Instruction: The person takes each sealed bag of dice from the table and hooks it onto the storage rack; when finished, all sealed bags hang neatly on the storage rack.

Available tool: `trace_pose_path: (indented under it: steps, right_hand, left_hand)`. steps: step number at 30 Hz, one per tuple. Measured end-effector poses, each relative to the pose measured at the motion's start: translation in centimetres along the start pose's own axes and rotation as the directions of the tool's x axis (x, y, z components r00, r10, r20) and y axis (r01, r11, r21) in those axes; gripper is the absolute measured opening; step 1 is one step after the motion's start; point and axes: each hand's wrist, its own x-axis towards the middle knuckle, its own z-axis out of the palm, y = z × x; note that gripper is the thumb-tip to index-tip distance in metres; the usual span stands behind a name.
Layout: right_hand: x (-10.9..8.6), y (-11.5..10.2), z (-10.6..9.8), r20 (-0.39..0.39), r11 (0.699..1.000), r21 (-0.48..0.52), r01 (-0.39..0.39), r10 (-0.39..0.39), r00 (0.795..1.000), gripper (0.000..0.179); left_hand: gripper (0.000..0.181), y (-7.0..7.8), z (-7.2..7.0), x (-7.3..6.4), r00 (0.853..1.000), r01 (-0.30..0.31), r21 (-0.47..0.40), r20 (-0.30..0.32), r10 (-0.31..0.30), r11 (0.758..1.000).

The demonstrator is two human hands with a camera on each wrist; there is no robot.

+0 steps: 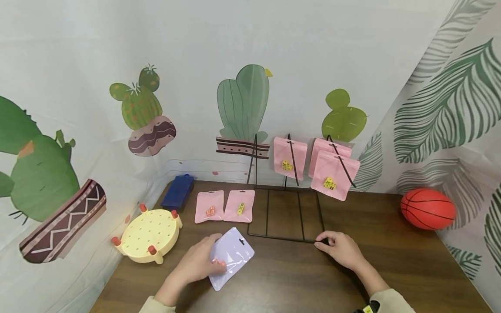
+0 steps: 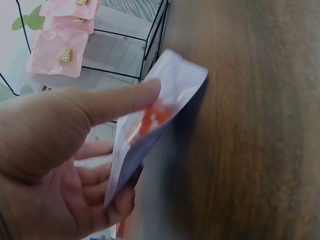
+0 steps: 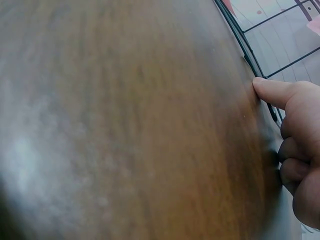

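"What's each hand doing?"

"Left hand (image 1: 197,261) is pinching the lilac zip pouch (image 1: 235,255) around six o'clock in the head view, thumb lying over the front, fingers behind. Its hang slot (image 1: 241,241) is pointing to one o'clock, clear of the fingers; imo I'd be leaving it exposed."

"And the right hand (image 1: 343,250)?"

"Pinching the near corner of the black wire rack (image 1: 282,238), about half past four. I'd be steadying it lightly, probably not pushing. Also I'd be gripping away from the orange dice (image 2: 152,119), since lumps are likely spoiling control."
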Motion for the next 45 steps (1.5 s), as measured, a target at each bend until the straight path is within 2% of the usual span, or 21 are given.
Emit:
trace_pose_path:
  steps: [4,9,11,13,17,20,24,29,37,40,45]
  right_hand:
    - [0.0,0.0,-0.1,0.008,1.000,-0.002,-0.010,0.010,1.000,0.014]
    - [0.0,0.1,-0.1,0.007,1.000,-0.002,-0.012,0.012,1.000,0.014]
    - [0.0,0.0,-0.1,0.001,1.000,-0.001,-0.013,0.013,1.000,0.015]
    - [0.0,-0.1,0.0,-0.004,1.000,0.002,-0.014,0.014,1.000,0.016]
    - [-0.1,-0.2,0.1,-0.008,1.000,0.010,-0.022,0.022,1.000,0.016]
    - [-0.1,-0.2,0.2,-0.007,1.000,0.008,-0.019,0.019,1.000,0.016]
    - [0.0,-0.3,0.1,-0.020,1.000,-0.003,-0.012,0.012,1.000,0.015]
    - [0.0,-0.2,0.1,-0.033,1.000,-0.006,-0.013,0.013,0.999,0.014]
    - [0.0,-0.1,0.1,-0.034,1.000,0.000,-0.015,0.015,0.999,0.017]
    - [-0.1,-0.1,0.1,-0.038,1.000,-0.001,-0.022,0.022,0.999,0.016]
    - [-0.1,-0.1,0.2,-0.038,1.000,-0.003,-0.028,0.028,0.999,0.013]
  left_hand:
    - [0.074,0.2,0.0,0.3,0.994,-0.049,-0.070,0.093,0.055,0.996]
    - [0.043,0.9,0.3,0.9,0.971,-0.108,-0.165,0.194,0.139,0.980]
    - [0.026,1.3,0.6,1.0,0.954,-0.154,-0.190,0.229,0.196,0.970]
    - [0.016,1.8,1.0,1.2,0.929,-0.215,-0.204,0.260,0.265,0.955]
    - [0.010,3.0,1.8,1.5,0.876,-0.322,-0.246,0.289,0.387,0.914]
    - [0.009,4.0,2.1,1.9,0.859,-0.364,-0.287,0.264,0.438,0.886]
    - [0.006,5.7,2.1,2.9,0.867,-0.361,-0.384,0.196,0.457,0.850]
    - [0.007,7.6,2.1,4.3,0.894,-0.355,-0.488,0.071,0.441,0.797]
    - [0.008,10.8,1.7,6.2,0.938,-0.326,-0.597,-0.105,0.331,0.733]
    - [0.009,12.0,1.4,6.7,0.943,-0.326,-0.624,-0.164,0.288,0.710]
    - [0.009,13.3,1.3,7.7,0.945,-0.328,-0.668,-0.234,0.230,0.668]
